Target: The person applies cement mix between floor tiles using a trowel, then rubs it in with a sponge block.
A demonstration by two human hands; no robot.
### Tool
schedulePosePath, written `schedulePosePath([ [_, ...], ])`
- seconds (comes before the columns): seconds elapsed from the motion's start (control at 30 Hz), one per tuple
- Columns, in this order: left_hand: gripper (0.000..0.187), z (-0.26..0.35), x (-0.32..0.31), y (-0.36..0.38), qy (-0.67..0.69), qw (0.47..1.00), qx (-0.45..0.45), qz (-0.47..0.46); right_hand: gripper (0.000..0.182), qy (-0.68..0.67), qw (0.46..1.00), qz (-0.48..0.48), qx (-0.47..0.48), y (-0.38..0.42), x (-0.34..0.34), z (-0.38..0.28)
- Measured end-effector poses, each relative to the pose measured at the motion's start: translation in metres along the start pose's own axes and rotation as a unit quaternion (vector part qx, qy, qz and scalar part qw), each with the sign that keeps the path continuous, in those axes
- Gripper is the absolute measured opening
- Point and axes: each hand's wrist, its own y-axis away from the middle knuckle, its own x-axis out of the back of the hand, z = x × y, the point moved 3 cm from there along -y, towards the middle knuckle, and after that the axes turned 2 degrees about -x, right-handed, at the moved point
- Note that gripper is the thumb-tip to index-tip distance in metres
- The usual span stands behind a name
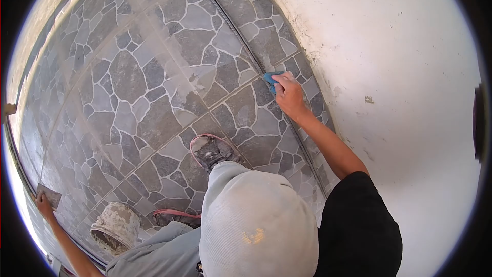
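My right hand is closed round a small blue sponge, pressed down at the dark line that runs along the tiled floor near the wall. At the far left, my left hand grips a scraper with a flat, grey, rectangular blade. Its handle is hidden by the fingers. Stone-patterned floor tiles with pale joint lines spread between the two hands.
A stained white bucket lies tipped on the floor near my left arm. My shoe is planted on the tiles, with the other shoe lower down. A white wall rises at right.
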Motion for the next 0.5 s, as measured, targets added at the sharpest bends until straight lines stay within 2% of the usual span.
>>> schedulePosePath([
  [0.07,0.036,0.015,-0.002,-0.001,0.022,1.0,0.01,-0.016,0.025,0.021,0.997,-0.017,0.075,0.002,-0.002,-0.007],
  [0.1,0.036,0.013,-0.007,-0.002,0.038,0.999,0.019,-0.03,0.025,0.022,0.997,-0.018,0.076,-0.008,0.0,0.0],
  [0.17,0.036,0.017,-0.012,-0.005,0.034,0.999,0.0,-0.029,0.025,0.119,0.982,0.067,0.127,-0.037,0.006,0.016],
  [0.2,0.037,0.021,-0.01,-0.001,0.013,1.0,0.004,-0.021,0.025,0.118,0.982,0.067,0.129,-0.053,0.005,0.022],
  [0.27,0.037,0.011,-0.002,0.012,-0.013,1.0,0.015,-0.011,0.023,0.157,0.978,0.134,0.045,-0.077,0.001,0.029],
  [0.3,0.037,0.004,0.002,0.019,-0.028,1.0,-0.011,-0.01,0.023,0.152,0.978,0.135,0.047,-0.068,-0.007,0.022],
  [0.37,0.037,-0.002,0.005,0.033,-0.043,0.999,-0.031,-0.013,0.022,0.049,0.993,0.027,0.106,-0.032,-0.027,0.001],
  [0.43,0.037,-0.008,0.012,0.048,-0.067,0.996,0.04,-0.04,0.022,0.029,0.994,-0.01,0.101,-0.028,-0.024,-0.003],
  [0.5,0.037,-0.025,0.001,0.052,-0.037,0.996,0.053,-0.055,0.023,0.018,0.995,-0.036,0.094,-0.036,-0.011,0.002],
])
